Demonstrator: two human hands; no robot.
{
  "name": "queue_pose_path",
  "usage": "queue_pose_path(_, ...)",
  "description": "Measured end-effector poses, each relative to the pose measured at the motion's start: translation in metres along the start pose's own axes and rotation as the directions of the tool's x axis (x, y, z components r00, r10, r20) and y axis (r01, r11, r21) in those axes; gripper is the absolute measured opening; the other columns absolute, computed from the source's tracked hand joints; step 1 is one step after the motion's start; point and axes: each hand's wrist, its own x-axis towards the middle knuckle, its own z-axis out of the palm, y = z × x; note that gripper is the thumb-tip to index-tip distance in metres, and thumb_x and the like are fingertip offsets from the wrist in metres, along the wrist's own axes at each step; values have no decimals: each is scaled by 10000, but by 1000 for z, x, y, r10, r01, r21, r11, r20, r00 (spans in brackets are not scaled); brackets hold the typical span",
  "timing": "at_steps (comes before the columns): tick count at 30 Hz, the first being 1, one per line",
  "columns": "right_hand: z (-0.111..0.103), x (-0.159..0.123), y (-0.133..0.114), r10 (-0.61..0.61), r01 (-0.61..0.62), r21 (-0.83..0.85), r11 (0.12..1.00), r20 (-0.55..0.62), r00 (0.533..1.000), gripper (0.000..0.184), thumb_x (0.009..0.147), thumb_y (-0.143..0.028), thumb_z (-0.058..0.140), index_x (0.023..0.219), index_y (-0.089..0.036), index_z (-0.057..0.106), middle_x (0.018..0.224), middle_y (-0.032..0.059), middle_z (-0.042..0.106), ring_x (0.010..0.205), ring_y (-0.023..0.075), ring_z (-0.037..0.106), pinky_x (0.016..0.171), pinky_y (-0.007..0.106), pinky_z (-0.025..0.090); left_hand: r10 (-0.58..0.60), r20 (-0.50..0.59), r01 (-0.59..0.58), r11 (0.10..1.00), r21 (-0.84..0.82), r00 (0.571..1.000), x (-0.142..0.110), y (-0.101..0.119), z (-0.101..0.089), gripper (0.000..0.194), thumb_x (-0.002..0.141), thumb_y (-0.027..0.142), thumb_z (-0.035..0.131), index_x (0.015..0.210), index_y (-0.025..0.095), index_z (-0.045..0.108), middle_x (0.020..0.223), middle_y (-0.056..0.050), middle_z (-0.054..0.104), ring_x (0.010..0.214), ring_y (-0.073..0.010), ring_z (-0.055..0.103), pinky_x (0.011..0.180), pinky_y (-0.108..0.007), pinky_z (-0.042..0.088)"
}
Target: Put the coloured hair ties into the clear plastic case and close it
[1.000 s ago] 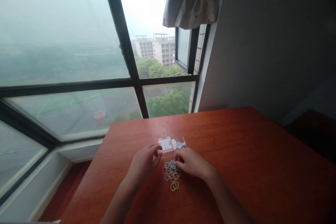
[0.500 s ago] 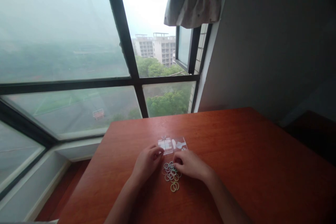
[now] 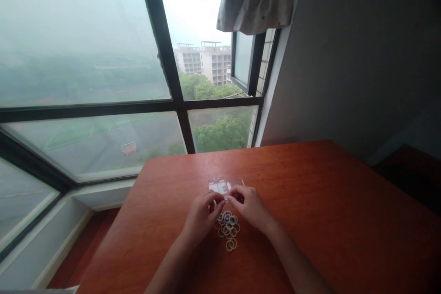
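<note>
My left hand (image 3: 206, 211) and my right hand (image 3: 251, 206) meet over the table with thumbs and forefingers pinched nearly tip to tip. A small pale bit shows between the fingertips, too small to name. Just below them lies a loose pile of thin pastel rings (image 3: 227, 228), like small elastic hair ties; two yellow-green rings (image 3: 231, 244) overlap at its near end. Behind the fingers sits an open clear plastic case (image 3: 217, 186) with white markings. Its right-hand part is partly hidden by my right hand.
The reddish-brown wooden table (image 3: 310, 202) reaches to the window (image 3: 179, 105) at the back and left. A grey curtain (image 3: 257, 0) hangs over the window's right side. A grey wall (image 3: 337, 55) stands on the right.
My right hand has risen from the ring pile and moved away from me to meet my left hand. My left hand has shifted slightly right.
</note>
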Motion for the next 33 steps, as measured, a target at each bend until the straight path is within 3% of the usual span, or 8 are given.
queue_pose_path(11, -9, 0, 9, 69, -54, -138, 989, 108, 992, 119, 830, -217, 563, 804, -179, 673, 739, 13, 690, 675, 133, 599, 623, 214, 407, -95, -235, 147, 966, 212, 967, 14, -24, -18, 202, 863, 306, 500, 795, 184, 645, 728, -15, 640, 621, -137, 541, 604, -245, 396)
queue_pose_path(16, -10, -4, 12, 83, -37, -223, 974, 202, 976, 108, 778, -186, 579, 737, -181, 679, 689, 1, 679, 642, 124, 587, 579, 202, 366, -100, -211, 169, 925, 340, 972, 29, -24, -19, 168, 853, 286, 515, 792, 200, 646, 748, -11, 650, 675, -151, 570, 607, -242, 373)
queue_pose_path(22, -10, -7, 10, 95, -28, -212, 977, 311, 946, 107, 756, -171, 590, 781, -177, 694, 717, 8, 696, 636, 119, 593, 557, 190, 358, -165, -168, 222, 881, 417, 972, 32, -26, -13, 130, 841, 247, 528, 867, 211, 650, 836, -13, 667, 718, -151, 595, 625, -235, 371)
queue_pose_path(33, -6, -10, 9, 113, -18, -277, 961, 332, 937, 142, 742, -170, 591, 835, -193, 697, 766, 7, 702, 676, 129, 590, 569, 202, 341, -139, -139, 177, 932, 315, 980, 17, -41, -14, 293, 870, 290, 490, 1109, 188, 626, 892, -45, 671, 723, -161, 614, 664, -256, 463)
